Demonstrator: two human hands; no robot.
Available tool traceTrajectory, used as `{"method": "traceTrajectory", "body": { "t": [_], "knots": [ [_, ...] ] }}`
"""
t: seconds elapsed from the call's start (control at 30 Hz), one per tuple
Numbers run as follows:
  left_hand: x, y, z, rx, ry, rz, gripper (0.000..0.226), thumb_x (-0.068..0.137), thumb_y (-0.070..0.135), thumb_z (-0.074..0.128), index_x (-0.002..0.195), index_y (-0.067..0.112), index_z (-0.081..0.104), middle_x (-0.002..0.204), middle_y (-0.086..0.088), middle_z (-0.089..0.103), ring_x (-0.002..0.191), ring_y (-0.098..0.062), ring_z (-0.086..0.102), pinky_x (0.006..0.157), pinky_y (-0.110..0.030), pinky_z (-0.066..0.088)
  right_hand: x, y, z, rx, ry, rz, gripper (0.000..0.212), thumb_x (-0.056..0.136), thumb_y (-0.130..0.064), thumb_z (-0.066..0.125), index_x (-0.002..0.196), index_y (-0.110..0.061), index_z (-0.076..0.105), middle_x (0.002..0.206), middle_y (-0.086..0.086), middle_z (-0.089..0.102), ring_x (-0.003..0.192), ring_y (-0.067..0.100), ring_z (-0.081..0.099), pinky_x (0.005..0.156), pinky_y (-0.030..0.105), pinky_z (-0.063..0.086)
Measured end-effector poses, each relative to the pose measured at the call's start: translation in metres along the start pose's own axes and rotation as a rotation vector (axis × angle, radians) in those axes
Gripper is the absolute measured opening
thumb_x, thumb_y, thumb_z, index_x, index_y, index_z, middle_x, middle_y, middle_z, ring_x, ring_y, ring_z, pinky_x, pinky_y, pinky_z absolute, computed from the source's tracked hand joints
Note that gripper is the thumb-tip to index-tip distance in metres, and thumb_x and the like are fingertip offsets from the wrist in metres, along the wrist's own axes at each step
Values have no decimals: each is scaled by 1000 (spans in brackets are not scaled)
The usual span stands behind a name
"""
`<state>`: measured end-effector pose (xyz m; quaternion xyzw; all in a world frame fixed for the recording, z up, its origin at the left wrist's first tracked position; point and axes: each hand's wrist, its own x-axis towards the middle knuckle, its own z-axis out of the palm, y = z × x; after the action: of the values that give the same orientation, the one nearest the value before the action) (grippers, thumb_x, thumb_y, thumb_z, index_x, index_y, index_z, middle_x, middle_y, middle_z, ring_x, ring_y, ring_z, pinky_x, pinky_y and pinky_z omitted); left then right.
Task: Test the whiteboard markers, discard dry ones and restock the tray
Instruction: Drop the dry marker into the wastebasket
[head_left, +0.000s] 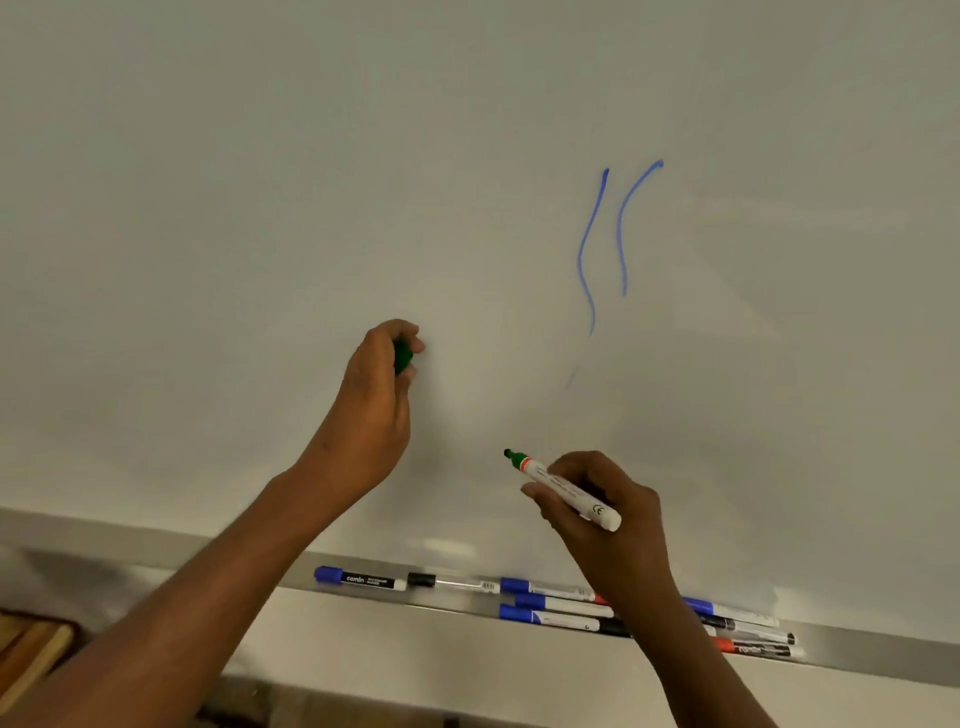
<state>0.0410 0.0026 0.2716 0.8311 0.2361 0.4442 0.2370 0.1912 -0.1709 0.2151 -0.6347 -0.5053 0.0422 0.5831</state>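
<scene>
Two wavy blue strokes (605, 244) mark the whiteboard (260, 182), up and to the right of both hands. Right hand (605, 501): fingers closed around an uncapped green marker (563, 491), white barrel, green tip aimed up-left; whether the tip touches the whiteboard I cannot tell. Left hand (376, 410): raised against the whiteboard, left of the marker, fingers curled shut on the green cap (402, 356). Tray (857, 657) runs along the whiteboard's lower edge. On it: a blue-capped marker (358, 579) at the left end, a black-capped pen (449, 583) beside it, then a cluster of blue-capped markers (550, 605) partly behind the right forearm, and a red-capped marker (753, 648) towards the right end.
</scene>
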Motion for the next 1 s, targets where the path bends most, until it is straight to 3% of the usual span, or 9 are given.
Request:
{"method": "traceTrajectory", "body": {
  "t": [0.17, 0.3, 0.37, 0.5, 0.67, 0.83, 0.9, 1.0],
  "knots": [
    [-29, -19, -12, 9, -86, -93, 23, 88, 6, 61, 110, 11, 58, 104, -5, 65, 95, -17, 63, 86, -21, 50, 5, -16, 12, 262, -62, 102, 26, 75, -12, 75, 101, -12, 70, 86, 1, 76, 75, 17, 74, 72, 30, 60],
    [-45, -24, -21, -29, -108, -162, 22, 86, 5, 63, 107, 14, 65, 94, -1, 72, 89, -6, 67, 83, -10, 49, 4, -27, 26, 409, -134, 102, 34, 79, -33, 71, 107, -13, 69, 93, 5, 76, 83, 24, 74, 76, 42, 60],
    [-52, -27, -25, -22, -123, -161, 25, 86, 3, 63, 108, 14, 66, 95, 0, 72, 90, -4, 66, 84, -9, 49, 4, -33, 32, 442, -187, 104, 33, 80, -34, 70, 106, -14, 68, 94, 6, 76, 84, 26, 74, 76, 42, 60],
    [-59, -30, -35, 14, -128, -140, 27, 84, 5, 66, 110, 12, 66, 97, 4, 68, 89, -7, 65, 86, -13, 50, 4, -40, 44, 436, -286, 116, 22, 82, -12, 66, 100, 0, 61, 91, 9, 76, 82, 25, 74, 76, 41, 61],
    [-64, -37, -52, 53, -178, -84, 26, 83, 10, 68, 108, 16, 68, 91, 19, 63, 88, 3, 59, 76, -4, 44, 4, -46, 60, 402, -348, 113, 21, 80, -13, 67, 97, -1, 63, 86, 5, 77, 79, 22, 75, 75, 33, 60],
    [-70, -50, -77, 86, -308, 9, 24, 87, 12, 63, 111, 15, 65, 94, 6, 63, 81, -5, 58, 72, -10, 45, 12, -50, 72, 363, -332, 167, 18, 79, -1, 70, 94, -11, 72, 78, 5, 77, 70, 19, 74, 68, 23, 59],
    [-72, -54, -87, 48, -372, -14, 21, 90, 10, 59, 110, 13, 63, 88, 4, 60, 74, -8, 58, 67, -14, 47, 17, -50, 78, 325, -354, 184, 20, 80, -3, 70, 93, -17, 73, 77, 4, 76, 68, 19, 73, 67, 25, 59],
    [-77, -59, -95, 29, -439, -29, 21, 94, 13, 52, 111, 11, 63, 79, 5, 58, 67, -8, 58, 62, -16, 49, 20, -52, 89, 324, -406, 205, 16, 81, -8, 68, 95, -13, 73, 78, 9, 75, 67, 21, 72, 66, 27, 59]
  ]
}}
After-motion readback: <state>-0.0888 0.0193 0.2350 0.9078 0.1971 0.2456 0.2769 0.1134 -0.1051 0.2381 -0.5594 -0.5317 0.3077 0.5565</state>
